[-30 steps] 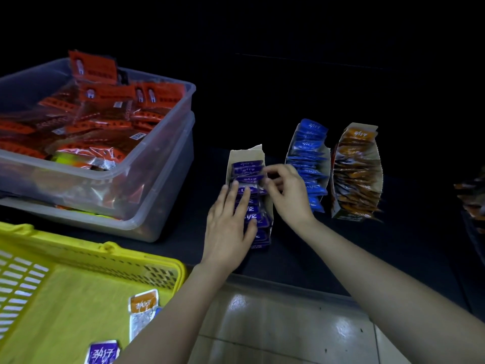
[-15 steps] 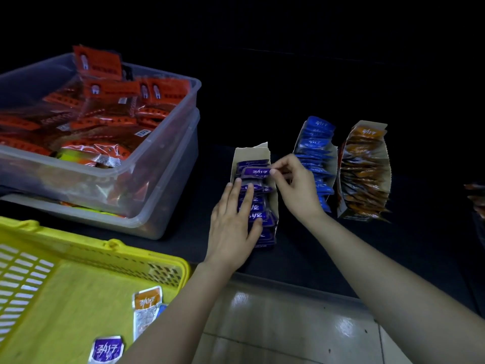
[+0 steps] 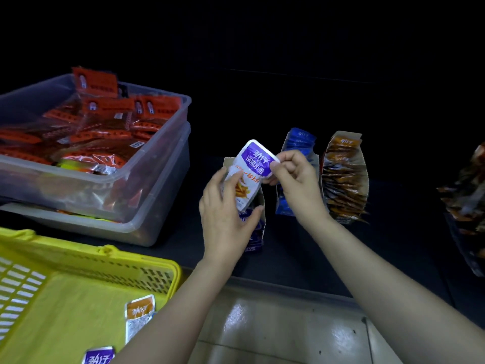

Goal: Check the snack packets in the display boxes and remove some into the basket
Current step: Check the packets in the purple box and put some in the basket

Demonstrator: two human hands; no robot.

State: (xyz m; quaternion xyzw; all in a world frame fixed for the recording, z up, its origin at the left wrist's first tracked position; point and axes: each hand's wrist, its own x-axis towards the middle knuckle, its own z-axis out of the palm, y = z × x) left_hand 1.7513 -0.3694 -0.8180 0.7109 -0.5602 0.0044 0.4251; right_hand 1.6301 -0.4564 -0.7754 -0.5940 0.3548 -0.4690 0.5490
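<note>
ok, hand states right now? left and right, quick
Left hand: holding the purple snack packet, thumb on its lower front.
Right hand: pinching the same packet at its upper right edge.

Shelf (image 3: 301, 256): two stacked tubs (image 3: 157, 164) at the left end; three display boxes (image 3: 284, 204) side by side to their right, one packet (image 3: 252, 168) above the leftmost. Basket (image 3: 105, 256) before the tubs, holding loose packets (image 3: 140, 311).

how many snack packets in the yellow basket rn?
2: an orange-topped packet beside the left forearm, and a purple-topped packet at the frame's bottom edge, both in the yellow basket. The forearm may hide more.
</note>
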